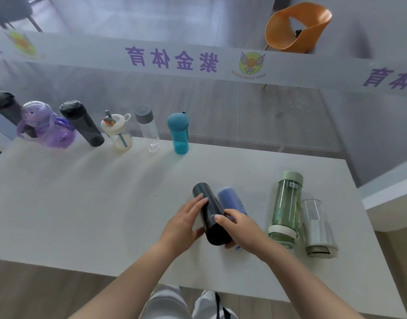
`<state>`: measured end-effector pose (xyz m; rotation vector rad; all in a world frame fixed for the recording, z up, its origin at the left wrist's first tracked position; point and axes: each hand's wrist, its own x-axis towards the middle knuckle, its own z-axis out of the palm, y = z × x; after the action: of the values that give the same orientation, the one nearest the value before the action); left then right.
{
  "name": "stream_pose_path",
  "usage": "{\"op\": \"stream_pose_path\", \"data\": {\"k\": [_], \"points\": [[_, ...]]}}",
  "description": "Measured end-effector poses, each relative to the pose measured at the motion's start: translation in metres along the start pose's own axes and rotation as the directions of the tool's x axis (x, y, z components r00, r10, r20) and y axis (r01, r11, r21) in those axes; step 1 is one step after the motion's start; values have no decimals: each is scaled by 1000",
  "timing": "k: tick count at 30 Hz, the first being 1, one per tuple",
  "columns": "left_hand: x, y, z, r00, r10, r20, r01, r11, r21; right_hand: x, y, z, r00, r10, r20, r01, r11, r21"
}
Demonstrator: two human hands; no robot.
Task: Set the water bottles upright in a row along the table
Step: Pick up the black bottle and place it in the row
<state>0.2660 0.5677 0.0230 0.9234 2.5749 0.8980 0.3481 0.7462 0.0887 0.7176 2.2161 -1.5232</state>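
Gripping the black bottle (210, 215) from both sides, just right of the table's centre: left hand (183, 223) at its 9 o'clock flank, fingers curled over the barrel with the thumb underneath; right hand (240, 225) at its 3 o'clock flank, thumb pressed on the near end, fingers wrapped round the far side. Lying on the white table (83, 203), the bottle, its far end pointing toward 11 o'clock.

Touching it at 2 o'clock, partly hidden by the right hand: a blue bottle (230, 200), also lying down, blurred. Further toward 3 o'clock, well apart: a green bottle (286, 206) on its side, far end at 12 o'clock, and just beside it a clear bottle (316, 226), likewise on its side.

Standing upright in a row along the far edge, from 9 toward 12 o'clock: a dark bottle (4, 107) at the frame's edge, a purple jug (45, 125), a tall black bottle (81, 123), a cream straw bottle (118, 134), a clear bottle with grey cap (148, 127), and a teal bottle (179, 133).

Beyond the table, at 1 o'clock: an orange chair (296, 28).
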Motion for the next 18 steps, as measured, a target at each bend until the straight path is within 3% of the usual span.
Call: {"op": "stream_pose_path", "data": {"k": [4,8,15,18], "points": [[8,4,-2,999,5,-35,-8,997,-81,1,-8,-15,999,-20,-25,19,999,-45],[16,6,-7,997,14,-71,-24,988,-151,4,-17,-28,993,-117,-28,117,993,23],[31,12,-13,993,-94,-78,63,939,-338,11,-27,-33,955,-297,-10,287,930,-231],[39,11,-16,985,-166,-45,133,902,-410,19,-36,-31,932,-356,-62,337,918,-209]]}}
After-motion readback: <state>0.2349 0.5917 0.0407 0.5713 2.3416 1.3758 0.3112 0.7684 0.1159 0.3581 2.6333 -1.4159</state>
